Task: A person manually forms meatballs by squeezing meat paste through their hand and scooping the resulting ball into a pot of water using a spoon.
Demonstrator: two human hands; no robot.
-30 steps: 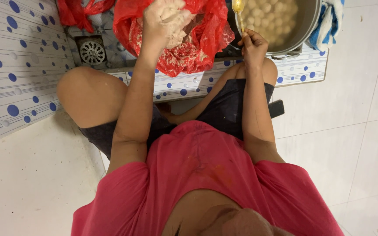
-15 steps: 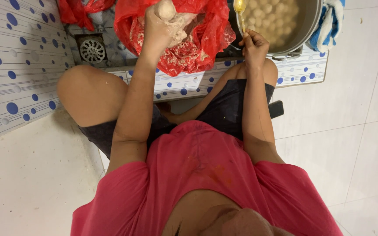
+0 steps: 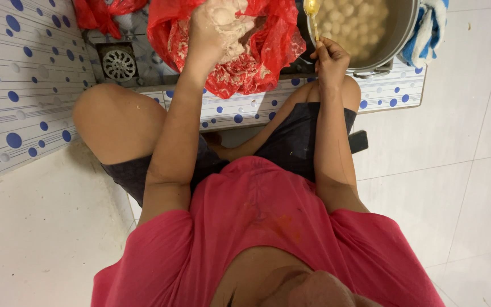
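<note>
I sit on the floor in a red shirt and dark shorts. My left hand is closed around a lump of pale paste, held over an open red plastic bag smeared with the same paste. My right hand grips the handle of a yellow spoon, whose bowl reaches over the rim of a metal pot. Several pale balls float in the cloudy liquid inside the pot.
A floor drain grate lies left of the bag, with another red bag behind it. A blue and white cloth hangs by the pot's right side. White tiles with blue dots line the raised ledge; a dark flat object lies by my right knee.
My left hand has stayed over the red bag, squeezing and shifting the paste slightly. My right hand keeps the spoon at the pot's rim.
</note>
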